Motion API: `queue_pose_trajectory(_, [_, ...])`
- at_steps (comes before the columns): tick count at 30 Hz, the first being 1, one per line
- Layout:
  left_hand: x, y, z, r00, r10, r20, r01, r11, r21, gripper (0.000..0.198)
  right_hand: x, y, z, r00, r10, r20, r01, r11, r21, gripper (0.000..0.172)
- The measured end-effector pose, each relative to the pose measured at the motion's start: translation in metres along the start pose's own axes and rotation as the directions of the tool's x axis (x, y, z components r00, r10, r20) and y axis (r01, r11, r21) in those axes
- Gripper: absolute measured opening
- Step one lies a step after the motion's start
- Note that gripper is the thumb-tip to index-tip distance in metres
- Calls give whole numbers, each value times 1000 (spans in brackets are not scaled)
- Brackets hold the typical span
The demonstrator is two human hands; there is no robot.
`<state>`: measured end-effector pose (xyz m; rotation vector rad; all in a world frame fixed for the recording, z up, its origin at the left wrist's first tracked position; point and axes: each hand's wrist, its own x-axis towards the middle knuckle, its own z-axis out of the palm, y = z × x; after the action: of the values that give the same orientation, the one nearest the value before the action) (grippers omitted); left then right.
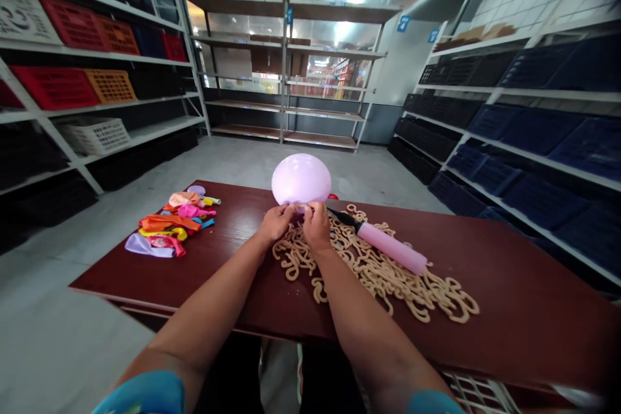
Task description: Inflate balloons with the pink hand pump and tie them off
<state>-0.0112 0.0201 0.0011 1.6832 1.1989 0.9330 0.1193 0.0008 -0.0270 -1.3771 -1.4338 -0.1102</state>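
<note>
Fingers (290, 209) of left hand (275, 223) and right hand (316, 225) pinching neck of inflated pink balloon (301, 178), near table's (509, 310) far edge, pink hand pump (385, 242) lying beside.

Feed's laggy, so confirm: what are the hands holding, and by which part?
The left hand and right hand both pinch the inflated lilac balloon at its neck.

stockroom or warehouse, metal shelving (286, 71) along walls, stacked plastic crates (72, 26), bare concrete floor (272, 162)
</note>
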Motion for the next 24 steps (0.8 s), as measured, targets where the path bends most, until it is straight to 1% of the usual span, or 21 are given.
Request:
queue_pose_trajectory(2, [6,2,1,998,56,-27,-50,981,186,43,-1,0,1,1000,4,15,-4,1000,-5,17])
queue_pose_trajectory(5, [19,7,4,994,101,-32,-78,905,419,42,-2,-1,1,999,25,43,-23,999,-32,16])
queue_pose_trajectory(7, [30,9,7,996,86,-33,-58,863,501,40,-2,-3,0,997,41,68,-38,998,-43,15])
queue_pose_trajectory(9, [43,10,11,999,14,-48,13,856,517,41,-3,-4,-1,994,37,101,-33,998,-45,16])
queue_pose_trajectory(11, [58,11,16,995,-48,-91,85,875,477,42,-3,-5,-2,991,37,126,-30,998,-55,21])
queue_pose_trajectory(12, [65,11,19,991,-77,-107,116,896,429,41,-3,-6,-3,990,38,133,-30,998,-60,23])
queue_pose_trajectory(13, [71,10,22,987,-110,-118,145,923,355,41,-3,-6,-3,990,38,138,-30,998,-62,24])
queue_pose_trajectory(15, [81,9,29,978,-182,-99,194,974,120,39,-3,-6,-5,989,30,142,-22,998,-57,24])
queue_pose_trajectory(17, [87,6,36,972,-232,-48,226,968,-107,41,-3,-6,-6,990,10,144,-3,999,-51,23])
queue_pose_trajectory(18, [89,3,38,968,-248,-26,240,954,-182,43,-3,-6,-6,990,5,144,3,999,-51,22])
queue_pose_trajectory(19, [89,0,39,965,-261,-17,251,943,-221,44,-3,-6,-6,990,3,144,5,999,-52,23])
queue_pose_trajectory(20, [90,-3,38,962,-272,-24,260,939,-226,47,-3,-6,-6,989,2,147,6,999,-54,23])
queue_pose_trajectory(22, [89,-10,29,958,-277,-74,261,949,-176,54,-3,-6,-6,988,2,157,7,998,-57,24])
queue_pose_trajectory(24, [88,-15,10,963,-223,-150,222,975,-26,56,-3,-6,-6,985,-3,171,13,998,-63,24])
